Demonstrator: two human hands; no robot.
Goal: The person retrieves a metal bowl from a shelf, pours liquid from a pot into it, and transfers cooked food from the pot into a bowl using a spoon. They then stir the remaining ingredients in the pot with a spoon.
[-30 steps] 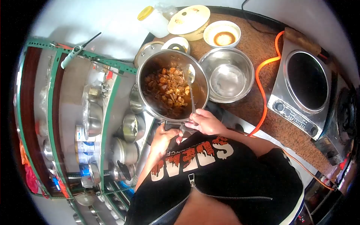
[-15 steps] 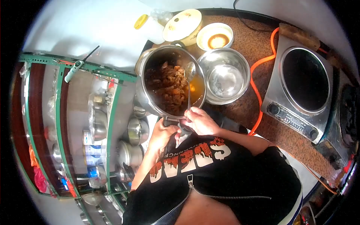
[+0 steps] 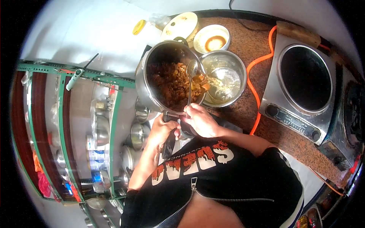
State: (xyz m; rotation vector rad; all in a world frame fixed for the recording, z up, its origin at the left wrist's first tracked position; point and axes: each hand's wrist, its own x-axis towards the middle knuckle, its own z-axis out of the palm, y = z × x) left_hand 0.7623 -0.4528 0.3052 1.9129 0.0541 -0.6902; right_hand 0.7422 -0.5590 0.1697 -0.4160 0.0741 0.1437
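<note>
A deep metal pot [image 3: 146,85] is tilted to the right, its rim over the left side of a steel bowl [image 3: 235,62]. Chunky brown food [image 3: 171,81] fills the pot, some of it at the lip, and yellowish liquid runs into the bowl. My left hand [image 3: 163,131] is closed round the pot's dark handle at the near side. In my right hand [image 3: 201,121] is the handle of a metal spoon [image 3: 190,85], whose head lies against the food near the lip. The right fingers are also close to the pot handle.
Behind the bowl are a white bowl with brown sauce [image 3: 213,38], a cream lidded pot [image 3: 180,26] and a yellow-capped jar [image 3: 142,28]. An orange hose [image 3: 251,72] crosses the brown counter beside an induction cooker [image 3: 304,83]. Green-framed shelves [image 3: 59,114] hold pans at left.
The pot has tipped further right and its food has slid towards the lip. Liquid now flows into the steel bowl. Both hands have kept their holds.
</note>
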